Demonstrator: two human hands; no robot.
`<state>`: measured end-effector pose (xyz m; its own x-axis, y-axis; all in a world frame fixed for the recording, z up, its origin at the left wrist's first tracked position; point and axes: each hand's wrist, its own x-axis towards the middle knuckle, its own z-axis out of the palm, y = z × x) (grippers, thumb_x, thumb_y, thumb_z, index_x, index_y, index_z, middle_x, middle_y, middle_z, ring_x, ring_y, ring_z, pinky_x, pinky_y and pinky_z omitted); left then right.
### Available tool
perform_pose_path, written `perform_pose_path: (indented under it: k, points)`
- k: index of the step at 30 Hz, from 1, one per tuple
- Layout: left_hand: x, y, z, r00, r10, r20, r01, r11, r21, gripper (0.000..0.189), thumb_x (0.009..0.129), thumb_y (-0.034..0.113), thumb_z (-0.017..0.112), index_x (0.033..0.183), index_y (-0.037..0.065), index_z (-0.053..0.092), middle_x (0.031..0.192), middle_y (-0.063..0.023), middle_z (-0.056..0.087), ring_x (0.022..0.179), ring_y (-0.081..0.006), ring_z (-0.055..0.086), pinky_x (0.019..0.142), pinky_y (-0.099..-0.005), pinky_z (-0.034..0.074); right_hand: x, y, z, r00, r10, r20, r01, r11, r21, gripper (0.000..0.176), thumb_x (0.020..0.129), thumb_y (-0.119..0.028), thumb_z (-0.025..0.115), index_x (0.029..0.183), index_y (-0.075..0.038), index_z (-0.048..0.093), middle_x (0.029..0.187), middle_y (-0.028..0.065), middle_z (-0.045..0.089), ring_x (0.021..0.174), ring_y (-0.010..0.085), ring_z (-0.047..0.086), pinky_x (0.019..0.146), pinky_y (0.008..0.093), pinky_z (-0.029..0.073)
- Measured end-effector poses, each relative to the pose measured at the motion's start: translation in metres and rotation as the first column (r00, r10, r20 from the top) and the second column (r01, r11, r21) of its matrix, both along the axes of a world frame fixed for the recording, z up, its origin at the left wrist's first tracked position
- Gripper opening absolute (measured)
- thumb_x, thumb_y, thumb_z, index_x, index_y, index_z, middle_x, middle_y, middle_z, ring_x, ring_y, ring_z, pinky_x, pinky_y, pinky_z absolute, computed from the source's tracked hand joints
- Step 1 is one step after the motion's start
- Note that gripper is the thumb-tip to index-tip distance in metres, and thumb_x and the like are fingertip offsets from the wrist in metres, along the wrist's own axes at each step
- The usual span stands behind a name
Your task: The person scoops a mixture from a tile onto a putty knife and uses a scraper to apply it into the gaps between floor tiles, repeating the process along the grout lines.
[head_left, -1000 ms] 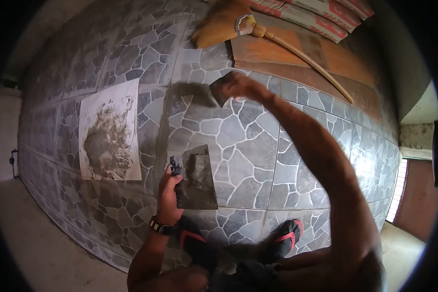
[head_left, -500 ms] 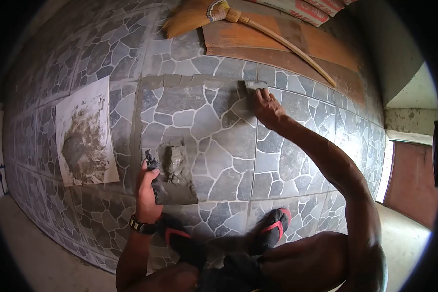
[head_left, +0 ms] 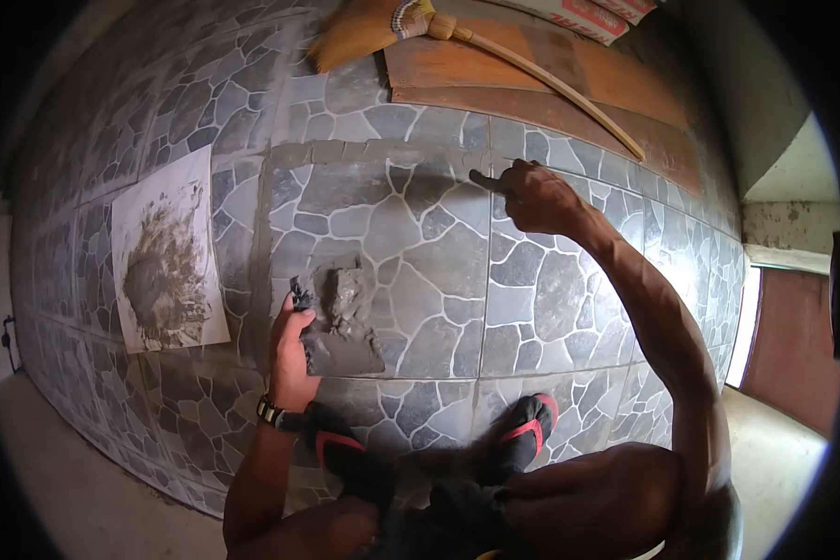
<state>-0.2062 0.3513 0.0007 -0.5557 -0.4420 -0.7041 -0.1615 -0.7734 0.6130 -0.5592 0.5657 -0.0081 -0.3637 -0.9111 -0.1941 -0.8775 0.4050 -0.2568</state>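
Observation:
My left hand (head_left: 294, 355) grips the dark, ragged edge of a mortar-smeared flat board (head_left: 350, 355), held low over the patterned floor tiles (head_left: 429, 243). A wet lump of grey mortar (head_left: 345, 297) sits on that board. Up and to the right, my right hand (head_left: 543, 200) is closed round a small flat scraper (head_left: 487, 181), seen nearly edge-on just above the tile by a joint. Its handle is hidden in my fingers. Fresh grey mortar (head_left: 345, 151) is spread along the far joint, and more runs down the left joint (head_left: 263, 219).
A stained white sheet (head_left: 205, 201) lies at the left. Beyond the joint, a broom (head_left: 541, 73) rests across brown wooden boards (head_left: 625, 84), with red-and-white bags (head_left: 593, 21) behind. My feet in red-strapped slippers (head_left: 529, 431) stand on the near tiles.
My right hand has moved slightly right and nearer, turning the scraper from flat to nearly edge-on and away from the far joint. My left hand and the board have shifted slightly.

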Motion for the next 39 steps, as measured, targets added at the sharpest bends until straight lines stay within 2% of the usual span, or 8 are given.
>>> perform_pose_path:
  k: [2, 5, 15, 23, 26, 32, 36, 39]
  points:
    - [0.003, 0.001, -0.029, 0.999, -0.034, 0.020, 0.038, 0.960, -0.276, 0.037, 0.088, 0.017, 0.055, 0.125, 0.013, 0.056, 0.099, 0.0027, 0.058, 0.091, -0.0121, 0.058, 0.079, -0.0286, 0.048, 0.004, 0.003, 0.011, 0.999, 0.041, -0.030, -0.043, 0.997, -0.060, 0.028, 0.080, -0.004, 0.058, 0.107, -0.003, 0.062, 0.092, 0.0172, 0.062, 0.089, 0.0333, 0.061, 0.081, 0.0420, 0.051]
    - [-0.015, -0.007, -0.021, 0.998, -0.060, 0.000, 0.059, 0.981, -0.186, 0.037, 0.087, 0.018, 0.056, 0.124, 0.012, 0.057, 0.099, 0.0035, 0.058, 0.091, -0.0107, 0.056, 0.080, -0.0268, 0.046, 0.023, 0.003, 0.054, 0.965, 0.004, 0.263, 0.065, 0.965, -0.253, 0.033, 0.079, -0.002, 0.064, 0.112, -0.002, 0.059, 0.098, 0.0168, 0.063, 0.082, 0.0334, 0.064, 0.072, 0.0420, 0.053]
    - [-0.044, -0.004, 0.001, 0.976, -0.146, -0.159, 0.136, 0.988, -0.072, 0.043, 0.087, 0.016, 0.053, 0.129, 0.007, 0.055, 0.108, 0.0007, 0.059, 0.098, -0.0119, 0.056, 0.088, -0.0274, 0.045, 0.088, -0.029, 0.110, 0.891, 0.454, -0.023, -0.417, 0.796, -0.439, 0.056, 0.064, 0.002, 0.066, 0.119, 0.001, 0.058, 0.112, 0.0152, 0.057, 0.100, 0.0318, 0.057, 0.085, 0.0390, 0.053]
    - [-0.053, -0.011, -0.011, 0.968, -0.213, -0.134, 0.201, 0.975, -0.098, 0.039, 0.089, 0.015, 0.046, 0.126, 0.005, 0.056, 0.111, -0.0021, 0.062, 0.100, -0.0133, 0.059, 0.088, -0.0289, 0.047, 0.106, -0.033, 0.101, 0.810, 0.574, -0.120, -0.571, 0.725, -0.386, 0.041, 0.076, -0.010, 0.061, 0.116, -0.003, 0.060, 0.112, 0.0096, 0.055, 0.104, 0.0264, 0.054, 0.090, 0.0344, 0.051]
    - [-0.058, -0.009, -0.005, 0.955, -0.275, -0.115, 0.254, 0.953, -0.167, 0.029, 0.089, 0.013, 0.047, 0.114, 0.006, 0.060, 0.105, -0.0020, 0.060, 0.098, -0.0135, 0.056, 0.087, -0.0302, 0.047, 0.106, -0.026, 0.109, 0.822, 0.562, -0.092, -0.559, 0.764, -0.321, 0.046, 0.072, -0.007, 0.064, 0.118, -0.006, 0.062, 0.118, 0.0085, 0.057, 0.108, 0.0273, 0.055, 0.092, 0.0357, 0.051]
    - [-0.067, 0.000, 0.019, 0.972, -0.156, -0.176, 0.157, 0.988, -0.010, 0.027, 0.087, 0.014, 0.051, 0.113, 0.007, 0.058, 0.100, -0.0006, 0.060, 0.092, -0.0135, 0.060, 0.082, -0.0295, 0.050, 0.067, -0.005, 0.124, 0.822, 0.556, 0.126, -0.523, 0.824, -0.218, 0.042, 0.069, 0.002, 0.062, 0.110, -0.006, 0.066, 0.109, 0.0111, 0.062, 0.104, 0.0290, 0.058, 0.089, 0.0364, 0.052]
    - [-0.054, -0.010, 0.007, 0.974, -0.139, -0.178, 0.138, 0.990, -0.021, 0.045, 0.088, 0.018, 0.054, 0.132, 0.008, 0.052, 0.114, -0.0012, 0.061, 0.103, -0.0164, 0.059, 0.091, -0.0313, 0.047, 0.008, 0.049, 0.092, 0.845, 0.120, 0.521, -0.110, 0.993, -0.049, 0.026, 0.090, -0.011, 0.062, 0.115, -0.003, 0.062, 0.103, 0.0147, 0.067, 0.094, 0.0265, 0.065, 0.082, 0.0392, 0.052]
    - [-0.039, -0.008, 0.010, 0.970, -0.170, -0.176, 0.175, 0.984, 0.017, 0.048, 0.089, 0.017, 0.053, 0.136, 0.008, 0.049, 0.118, -0.0017, 0.060, 0.107, -0.0168, 0.058, 0.094, -0.0312, 0.045, -0.038, 0.082, 0.052, 0.917, 0.008, 0.398, 0.029, 0.996, -0.088, 0.024, 0.088, -0.010, 0.062, 0.111, -0.002, 0.063, 0.098, 0.0168, 0.068, 0.090, 0.0288, 0.067, 0.077, 0.0376, 0.055]
